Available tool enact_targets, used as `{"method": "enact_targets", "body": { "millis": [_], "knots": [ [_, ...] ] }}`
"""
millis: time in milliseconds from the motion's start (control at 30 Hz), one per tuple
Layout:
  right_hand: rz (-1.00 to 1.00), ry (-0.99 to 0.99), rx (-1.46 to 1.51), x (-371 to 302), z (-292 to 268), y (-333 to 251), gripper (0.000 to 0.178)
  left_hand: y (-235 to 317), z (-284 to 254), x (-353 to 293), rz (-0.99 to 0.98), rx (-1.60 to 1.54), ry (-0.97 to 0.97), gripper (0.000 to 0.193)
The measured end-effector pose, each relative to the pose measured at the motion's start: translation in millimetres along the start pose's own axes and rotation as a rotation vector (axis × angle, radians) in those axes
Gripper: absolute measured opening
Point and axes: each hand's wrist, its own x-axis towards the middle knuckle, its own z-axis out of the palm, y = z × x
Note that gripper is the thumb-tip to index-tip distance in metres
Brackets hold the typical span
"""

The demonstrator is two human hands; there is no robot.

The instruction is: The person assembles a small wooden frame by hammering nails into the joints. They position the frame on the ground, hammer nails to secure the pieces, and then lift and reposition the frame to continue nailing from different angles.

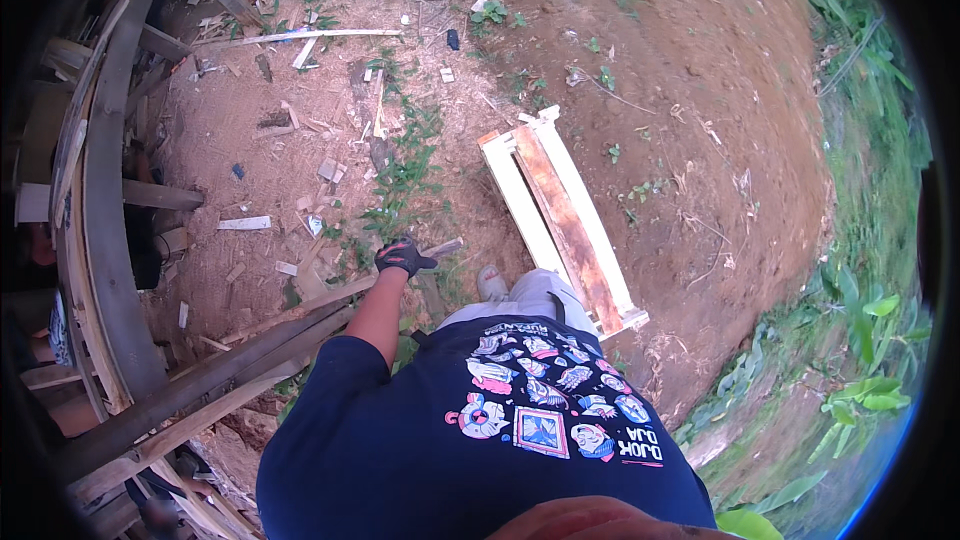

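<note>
My left hand (402, 255), in a black glove with red marks, is out to the left of my body. Its fingers are bent over a rough wooden rail (350, 287), close to the rail's far end, with the thumb pointing right. My right hand is out of sight, behind my body in dark blue cloth. Just right of my legs is a long narrow wooden frame (606, 265) of pale slats with a reddish-brown board (560, 210) in the middle. Whether it lies on the ground or is held up I cannot tell.
A structure of grey beams (103, 200) stands along the left, with parts of other people behind it. Wood scraps (245, 223) and a long thin strip (300, 37) litter the sawdust-covered ground. Bare brown soil (720, 140) slopes at the right, edged by green plants (870, 340).
</note>
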Motion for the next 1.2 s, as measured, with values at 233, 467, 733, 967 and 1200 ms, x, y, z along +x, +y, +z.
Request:
{"method": "enact_targets", "body": {
  "millis": [233, 467, 733, 967, 1200],
  "knots": [
    [0.014, -0.028, 0.091, 34.2, 4.1, -29.4, 0.023, -4.9, 12.7, 0.5, -0.022, -0.017, 0.005, 0.106],
    [-0.202, -0.069, -0.109, 75.9, -24.7, -119.9, 0.022, 3.1, 19.7, -7.3, -0.042, -0.144, 0.14, 0.104],
    [-0.26, -0.163, -0.125, 60.2, -32.6, -238.9, 0.017, 36.6, -35.1, -50.6, 0.811, -2.289, -0.81, 0.102],
    [-0.492, -0.145, -0.579, 59.9, -38.6, -263.4, 0.02, 91.9, -87.0, -80.9, 0.878, -2.54, -0.453, 0.096],
    [-0.527, -0.209, -0.657, 97.7, -29.9, -271.8, 0.021, 124.9, -98.1, -82.3, 0.838, -2.369, -0.041, 0.053]
  ]
}}
